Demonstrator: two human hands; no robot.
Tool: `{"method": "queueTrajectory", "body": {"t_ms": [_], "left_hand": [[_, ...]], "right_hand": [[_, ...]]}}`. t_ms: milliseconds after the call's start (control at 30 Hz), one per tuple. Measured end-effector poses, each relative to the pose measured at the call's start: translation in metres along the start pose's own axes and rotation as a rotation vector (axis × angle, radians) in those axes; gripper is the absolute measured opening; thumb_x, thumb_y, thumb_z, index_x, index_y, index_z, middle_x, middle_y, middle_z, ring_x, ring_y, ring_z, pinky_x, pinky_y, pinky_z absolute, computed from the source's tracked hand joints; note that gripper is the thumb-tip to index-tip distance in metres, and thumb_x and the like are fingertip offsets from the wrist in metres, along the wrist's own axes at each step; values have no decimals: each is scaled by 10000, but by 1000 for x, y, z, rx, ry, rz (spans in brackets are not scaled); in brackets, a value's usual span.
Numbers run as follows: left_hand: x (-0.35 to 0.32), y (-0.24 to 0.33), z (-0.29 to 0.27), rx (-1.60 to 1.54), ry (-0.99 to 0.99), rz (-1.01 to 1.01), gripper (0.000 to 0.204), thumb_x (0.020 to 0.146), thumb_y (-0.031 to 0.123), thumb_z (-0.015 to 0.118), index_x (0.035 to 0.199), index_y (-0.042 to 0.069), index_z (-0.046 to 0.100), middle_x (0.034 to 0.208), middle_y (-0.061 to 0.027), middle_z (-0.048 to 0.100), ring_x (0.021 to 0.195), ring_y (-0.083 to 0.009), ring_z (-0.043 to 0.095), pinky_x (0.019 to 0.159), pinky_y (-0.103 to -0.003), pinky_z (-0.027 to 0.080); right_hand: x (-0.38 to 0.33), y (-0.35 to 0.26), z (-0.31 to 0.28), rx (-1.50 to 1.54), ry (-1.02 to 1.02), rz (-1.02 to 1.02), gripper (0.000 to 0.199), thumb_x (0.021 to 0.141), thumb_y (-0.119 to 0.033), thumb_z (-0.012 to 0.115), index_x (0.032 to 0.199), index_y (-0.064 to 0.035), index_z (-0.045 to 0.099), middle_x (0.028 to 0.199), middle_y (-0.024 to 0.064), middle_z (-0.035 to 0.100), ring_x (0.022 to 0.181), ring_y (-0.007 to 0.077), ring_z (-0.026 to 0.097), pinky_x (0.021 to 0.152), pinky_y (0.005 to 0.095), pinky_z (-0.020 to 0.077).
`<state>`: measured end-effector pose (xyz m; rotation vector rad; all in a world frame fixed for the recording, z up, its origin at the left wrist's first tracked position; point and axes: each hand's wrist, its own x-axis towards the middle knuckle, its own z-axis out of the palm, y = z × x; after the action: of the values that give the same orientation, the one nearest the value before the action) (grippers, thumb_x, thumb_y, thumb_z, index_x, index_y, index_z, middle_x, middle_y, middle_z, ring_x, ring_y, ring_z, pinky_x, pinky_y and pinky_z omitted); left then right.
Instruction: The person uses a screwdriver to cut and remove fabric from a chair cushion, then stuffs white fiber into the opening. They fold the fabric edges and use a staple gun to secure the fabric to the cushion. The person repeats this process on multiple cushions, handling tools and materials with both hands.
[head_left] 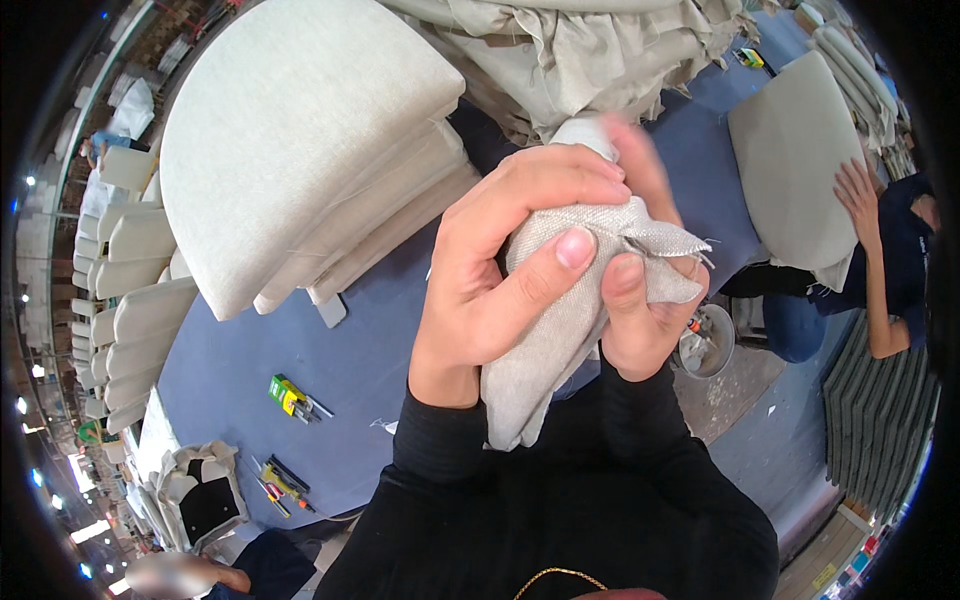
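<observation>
Both my hands grip a bunched piece of beige woven fabric (555, 285) in front of my chest. My left hand (500, 235) wraps round it from the left, with the thumb pressed on the cloth. From the right, my right hand (645, 310) closes on the same fabric, its thumb beside a seam with frayed ends; its upper fingers are smeared by motion. The cloth's folded lower end hangs down between my forearms. Behind my left hand stands a stack of beige fabric-covered cushion panels (310, 120).
The blue table (240, 370) carries a green-and-yellow box (290, 395), a yellow-handled tool (285, 480) and heaped beige cloth (570, 60). At the right a co-worker's hand (857, 200) rests on an upholstered panel (795, 160). A metal bucket (715, 345) stands below. Chairs (150, 320) line the left.
</observation>
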<state>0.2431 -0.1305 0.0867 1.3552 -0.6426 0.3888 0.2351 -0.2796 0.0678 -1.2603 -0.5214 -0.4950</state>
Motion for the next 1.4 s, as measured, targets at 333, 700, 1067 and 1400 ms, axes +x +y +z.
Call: {"method": "queueTrajectory", "body": {"t_ms": [333,700,1067,1400], "left_hand": [[-8,1,0,51,32,1,248,974,132,658,1138,-24,759,1136,-175,759,1063,-288,718,973,-375,534],[-17,0,11,23,111,53,371,783,133,836,1130,20,769,1112,-169,768,1057,-320,738,962,-387,555],[-17,15,7,202,19,102,393,737,111,854,1109,13,774,1078,-164,789,1034,-324,754,962,-413,563],[-33,25,5,40,-5,67,267,847,159,809,1061,1,782,1073,-180,787,1052,-327,731,1020,-453,520]], "right_hand": [[5,-7,8,-148,44,-40,351,1048,-173,687,1131,167,721,1176,294,771,996,257,741,945,368,562],[0,0,8,-43,126,-133,232,1016,-80,721,1015,151,746,1081,308,792,903,255,777,810,344,609],[-5,-16,1,-90,60,-75,250,1030,-75,696,947,159,728,1052,315,790,971,328,789,909,416,609],[-17,-40,-1,-111,-20,9,250,1010,-46,636,894,145,747,1051,296,797,998,334,796,1047,523,566]]}}
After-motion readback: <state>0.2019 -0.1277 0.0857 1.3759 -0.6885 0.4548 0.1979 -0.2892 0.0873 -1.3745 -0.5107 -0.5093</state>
